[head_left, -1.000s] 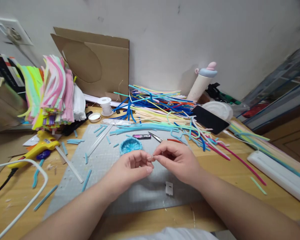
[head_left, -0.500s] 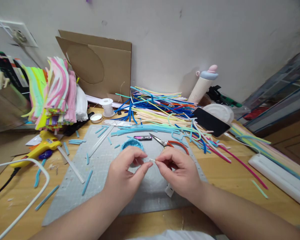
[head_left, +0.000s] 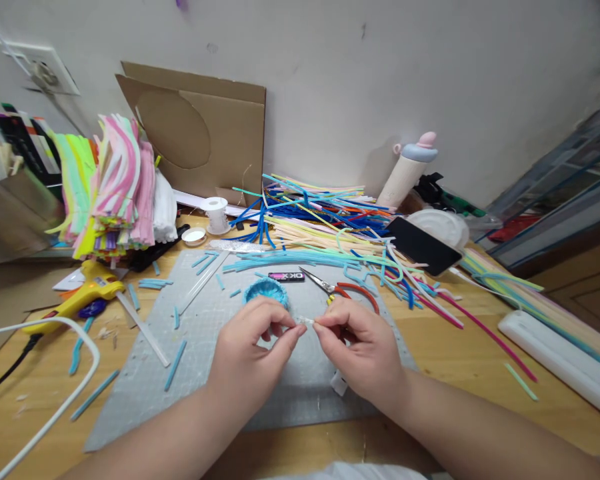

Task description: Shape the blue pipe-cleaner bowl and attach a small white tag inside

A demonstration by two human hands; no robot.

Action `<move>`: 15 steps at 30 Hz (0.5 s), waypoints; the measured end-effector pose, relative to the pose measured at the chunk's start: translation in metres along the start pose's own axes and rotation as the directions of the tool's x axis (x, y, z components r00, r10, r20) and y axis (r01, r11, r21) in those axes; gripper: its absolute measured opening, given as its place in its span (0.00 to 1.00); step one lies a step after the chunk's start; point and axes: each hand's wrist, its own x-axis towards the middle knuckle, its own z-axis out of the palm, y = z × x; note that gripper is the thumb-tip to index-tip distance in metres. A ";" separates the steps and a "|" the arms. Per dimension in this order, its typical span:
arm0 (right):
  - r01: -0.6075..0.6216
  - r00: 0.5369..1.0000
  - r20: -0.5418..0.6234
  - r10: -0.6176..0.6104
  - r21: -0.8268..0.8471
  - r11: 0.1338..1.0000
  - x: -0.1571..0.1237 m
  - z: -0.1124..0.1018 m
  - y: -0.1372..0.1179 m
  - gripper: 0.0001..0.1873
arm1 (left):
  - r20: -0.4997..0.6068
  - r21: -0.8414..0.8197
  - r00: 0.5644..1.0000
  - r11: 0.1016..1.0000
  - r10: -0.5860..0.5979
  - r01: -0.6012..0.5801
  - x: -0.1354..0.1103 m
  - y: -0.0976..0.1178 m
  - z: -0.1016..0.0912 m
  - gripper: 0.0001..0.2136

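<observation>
Over the grey cutting mat (head_left: 145,393), both my hands pinch a tiny whitish, partly clear strand (head_left: 306,321) between the fingertips. My left hand (head_left: 255,347) has thumb and forefinger pressed together at its left end. Thumb and forefinger of my right hand (head_left: 357,343) close on its right end. What exactly the strand is, I cannot make out. Just behind my left hand sits a round, fuzzy blue piece (head_left: 266,291). Scissors with red handles (head_left: 355,291) lie behind my right hand, partly covered by it. A small white block (head_left: 339,383) shows below that hand.
A yellow glue gun (head_left: 83,297) with a clear stick lies left, near a white cable (head_left: 93,373). Bundled pipe cleaners (head_left: 117,187) stand behind it. More pipe cleaners (head_left: 320,220) spread along the back, beside a black phone (head_left: 423,245). A battery (head_left: 286,277) lies on the mat.
My left thumb and forefinger have come together on the strand, from slightly apart before. My right hand has barely moved. The whole view has shifted slightly.
</observation>
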 end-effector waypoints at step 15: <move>0.219 0.976 0.031 -0.217 -0.186 0.958 0.002 -0.004 0.003 0.09 | 0.310 -0.531 0.778 0.579 -0.547 0.619 0.007 0.003 0.008 0.11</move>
